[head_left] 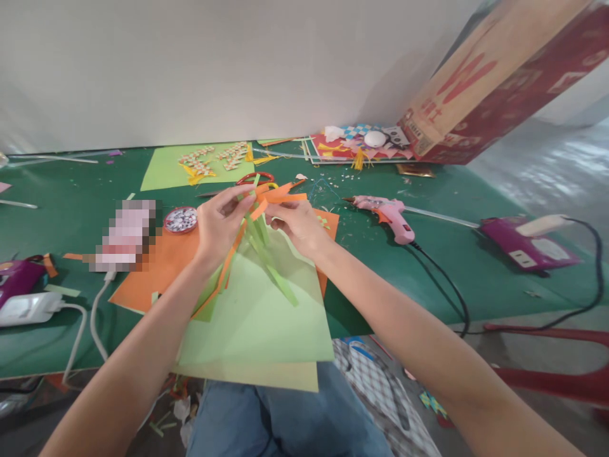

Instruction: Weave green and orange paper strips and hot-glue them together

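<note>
My left hand (219,223) and my right hand (295,225) meet above the green table (76,209), both pinched on a bunch of orange and light green paper strips (252,238). The strips hang down from my fingers over a light green paper sheet (257,317). Under that sheet lies an orange sheet (157,266) and a paler yellow-green one (266,376) that overhangs the table's front edge. Red-handled scissors (255,178) lie just behind my hands.
A pink glue gun (387,214) lies to the right, its black cord running off the edge. A round tin of googly eyes (181,219) sits left of my hands. Purple power strips (523,244), a white charger (28,308), paper crafts and a tilted cardboard box (499,76) stand around.
</note>
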A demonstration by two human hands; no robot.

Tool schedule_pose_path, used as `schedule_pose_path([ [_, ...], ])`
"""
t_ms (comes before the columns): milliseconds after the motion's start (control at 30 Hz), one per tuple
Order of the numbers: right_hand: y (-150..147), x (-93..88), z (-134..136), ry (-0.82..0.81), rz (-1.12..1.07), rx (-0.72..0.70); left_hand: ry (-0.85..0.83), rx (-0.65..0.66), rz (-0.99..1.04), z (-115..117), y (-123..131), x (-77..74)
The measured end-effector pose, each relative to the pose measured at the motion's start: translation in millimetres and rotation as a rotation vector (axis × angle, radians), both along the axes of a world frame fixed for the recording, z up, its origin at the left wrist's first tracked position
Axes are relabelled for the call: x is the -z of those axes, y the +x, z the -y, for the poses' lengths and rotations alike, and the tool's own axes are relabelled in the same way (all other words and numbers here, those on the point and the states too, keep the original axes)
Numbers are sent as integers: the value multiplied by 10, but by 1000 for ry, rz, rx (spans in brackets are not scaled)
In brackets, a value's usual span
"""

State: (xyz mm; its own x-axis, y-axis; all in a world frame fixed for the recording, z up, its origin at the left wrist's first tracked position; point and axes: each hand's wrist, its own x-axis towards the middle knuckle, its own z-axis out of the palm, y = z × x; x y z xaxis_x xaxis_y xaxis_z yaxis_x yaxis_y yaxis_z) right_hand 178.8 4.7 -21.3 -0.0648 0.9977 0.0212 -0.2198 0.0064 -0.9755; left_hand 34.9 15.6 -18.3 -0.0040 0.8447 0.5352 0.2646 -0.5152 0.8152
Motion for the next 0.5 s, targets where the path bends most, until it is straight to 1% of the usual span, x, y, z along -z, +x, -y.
schedule_pose_path([
  [233,-5,6,-15,-28,-17,25,40,-10,-25,-9,-5,13],
  [500,-13,37,-24,-14,-39,47,18,-8,-35,0,6,5],
])
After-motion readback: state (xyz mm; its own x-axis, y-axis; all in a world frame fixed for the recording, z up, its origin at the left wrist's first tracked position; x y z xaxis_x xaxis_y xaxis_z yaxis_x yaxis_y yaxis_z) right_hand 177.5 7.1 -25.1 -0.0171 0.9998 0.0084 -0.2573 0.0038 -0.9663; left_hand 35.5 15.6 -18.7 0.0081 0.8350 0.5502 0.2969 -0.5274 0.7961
